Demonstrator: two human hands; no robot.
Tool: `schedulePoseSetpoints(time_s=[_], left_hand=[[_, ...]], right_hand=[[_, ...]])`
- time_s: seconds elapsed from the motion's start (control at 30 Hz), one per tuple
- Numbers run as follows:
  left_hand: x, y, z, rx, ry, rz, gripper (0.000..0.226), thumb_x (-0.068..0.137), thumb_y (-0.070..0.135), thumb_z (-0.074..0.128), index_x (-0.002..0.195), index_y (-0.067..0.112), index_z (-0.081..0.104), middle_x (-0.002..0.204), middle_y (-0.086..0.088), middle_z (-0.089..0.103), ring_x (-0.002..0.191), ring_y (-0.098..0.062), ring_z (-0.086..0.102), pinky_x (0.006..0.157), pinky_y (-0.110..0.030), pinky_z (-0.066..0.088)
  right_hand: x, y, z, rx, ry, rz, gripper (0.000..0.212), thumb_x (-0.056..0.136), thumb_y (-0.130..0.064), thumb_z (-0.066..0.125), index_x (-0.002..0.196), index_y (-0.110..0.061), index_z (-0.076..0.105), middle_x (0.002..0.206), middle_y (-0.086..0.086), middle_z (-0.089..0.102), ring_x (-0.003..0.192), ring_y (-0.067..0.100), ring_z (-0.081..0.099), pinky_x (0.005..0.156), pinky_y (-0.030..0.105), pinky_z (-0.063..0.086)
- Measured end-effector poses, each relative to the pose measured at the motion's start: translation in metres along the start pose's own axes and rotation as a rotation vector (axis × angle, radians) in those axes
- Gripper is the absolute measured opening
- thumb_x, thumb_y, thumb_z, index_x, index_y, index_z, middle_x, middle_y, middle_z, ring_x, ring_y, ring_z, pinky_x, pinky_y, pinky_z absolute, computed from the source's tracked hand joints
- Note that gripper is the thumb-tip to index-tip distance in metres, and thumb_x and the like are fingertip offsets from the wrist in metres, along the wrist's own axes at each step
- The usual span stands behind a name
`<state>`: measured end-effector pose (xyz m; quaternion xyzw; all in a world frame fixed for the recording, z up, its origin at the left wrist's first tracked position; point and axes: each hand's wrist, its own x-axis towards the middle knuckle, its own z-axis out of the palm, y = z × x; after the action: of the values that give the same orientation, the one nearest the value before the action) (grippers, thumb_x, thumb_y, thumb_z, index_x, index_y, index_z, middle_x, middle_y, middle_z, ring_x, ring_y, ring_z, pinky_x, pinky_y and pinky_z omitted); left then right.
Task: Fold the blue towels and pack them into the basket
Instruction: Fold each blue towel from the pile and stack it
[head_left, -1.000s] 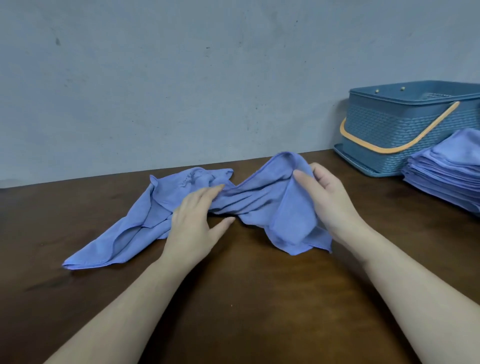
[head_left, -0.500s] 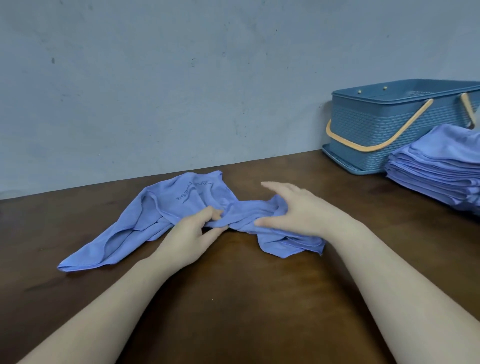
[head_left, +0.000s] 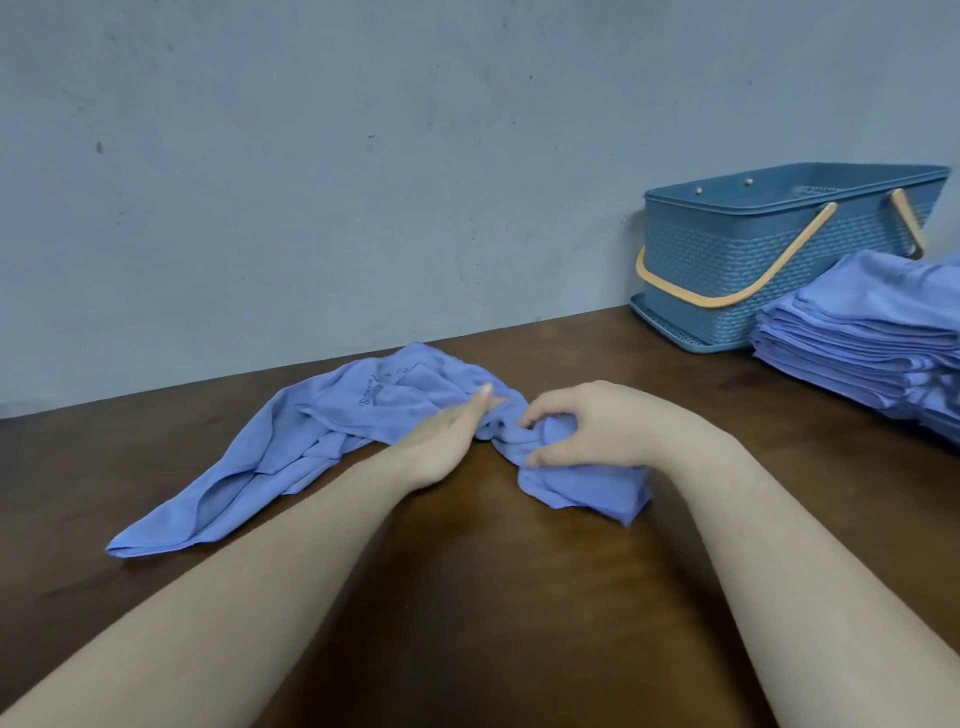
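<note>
Both hands meet near the middle of the frame over a crumpled blue towel (head_left: 332, 447). The right hand (head_left: 587, 426) has its fingers and thumb curled around a bunched knot of the cloth, gripping it where the fabric is gathered tightest. The left hand (head_left: 447, 441) lies just left of that knot with its fingers straight and together, fingertips reaching onto the fabric and touching it without closing on anything.

From there, going by size: the dark brown wooden table (head_left: 467, 623) fills the lower half of the frame, and a pale grey-blue wall (head_left: 363, 156) fills the upper half. The towel spreads from the hands in two directions: a long, wrinkled part runs toward the lower left of the frame, ending in a flat corner on the table, and a shorter lump lies below and to the right of the right hand, partly under the wrist. Some faint stitched lettering shows on the cloth just above the left hand, too small to read.

At the right edge, a stack of folded blue towels (head_left: 862, 343) sits on the table, well apart from the hands. Behind it, in the upper right, stands a blue woven-pattern basket (head_left: 727, 260) with its tan handle (head_left: 737, 296) lowered against its front wall.
</note>
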<state>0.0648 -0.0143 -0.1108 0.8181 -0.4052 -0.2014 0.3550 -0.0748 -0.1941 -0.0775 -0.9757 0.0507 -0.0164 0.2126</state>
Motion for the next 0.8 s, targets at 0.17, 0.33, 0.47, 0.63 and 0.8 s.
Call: schedulePoseSetpoints(time_s=[0.17, 0.33, 0.47, 0.63, 0.8], left_hand=[[0.028, 0.020, -0.002, -0.261, 0.107, 0.012, 0.079, 0.106, 0.053, 0.004, 0.072, 0.020, 0.067, 0.056, 0.014, 0.061, 0.056, 0.004, 0.055, 0.065, -0.017, 0.039], [0.040, 0.001, -0.013, -0.363, 0.262, -0.012, 0.079, 0.101, 0.066, 0.016, 0.062, 0.017, 0.065, 0.084, -0.006, 0.072, 0.078, -0.002, 0.062, 0.075, -0.023, 0.042], [0.023, -0.004, -0.019, -0.336, 0.268, 0.086, 0.068, 0.104, 0.055, 0.024, 0.096, 0.008, 0.071, 0.119, -0.002, 0.071, 0.113, -0.005, 0.064, 0.091, -0.021, 0.044], [-0.003, -0.013, -0.010, -0.043, 0.120, 0.236, 0.059, 0.095, 0.060, 0.028, 0.095, 0.020, 0.072, 0.106, 0.024, 0.070, 0.111, 0.006, 0.058, 0.102, -0.025, 0.039], [-0.021, -0.031, -0.012, -0.081, 0.296, 0.225, 0.067, 0.085, 0.070, 0.039, 0.085, 0.004, 0.055, 0.079, 0.002, 0.055, 0.075, -0.007, 0.051, 0.081, -0.032, 0.043]], right_hand=[[-0.004, -0.005, 0.003, 0.327, 0.137, -0.193, 0.044, 0.081, -0.037, 0.077, 0.117, -0.058, 0.061, 0.111, -0.021, 0.066, 0.110, -0.004, 0.059, 0.102, 0.028, 0.047], [-0.005, -0.016, 0.014, 0.561, 0.141, -0.271, 0.028, 0.087, -0.024, 0.076, 0.112, -0.037, 0.071, 0.101, -0.013, 0.075, 0.111, 0.004, 0.064, 0.108, 0.040, 0.045], [-0.005, -0.021, 0.022, 0.613, 0.084, -0.330, 0.016, 0.091, -0.025, 0.074, 0.107, -0.024, 0.075, 0.096, -0.006, 0.077, 0.105, 0.008, 0.068, 0.108, 0.042, 0.046], [-0.004, -0.028, 0.025, 0.883, 0.148, -0.432, 0.019, 0.097, -0.013, 0.059, 0.105, 0.001, 0.070, 0.089, 0.020, 0.073, 0.090, 0.028, 0.071, 0.090, 0.031, 0.054], [0.016, -0.005, 0.039, 0.783, 0.362, -0.260, 0.016, 0.101, -0.010, 0.058, 0.111, -0.007, 0.070, 0.101, 0.005, 0.075, 0.099, 0.014, 0.070, 0.096, 0.035, 0.055]])
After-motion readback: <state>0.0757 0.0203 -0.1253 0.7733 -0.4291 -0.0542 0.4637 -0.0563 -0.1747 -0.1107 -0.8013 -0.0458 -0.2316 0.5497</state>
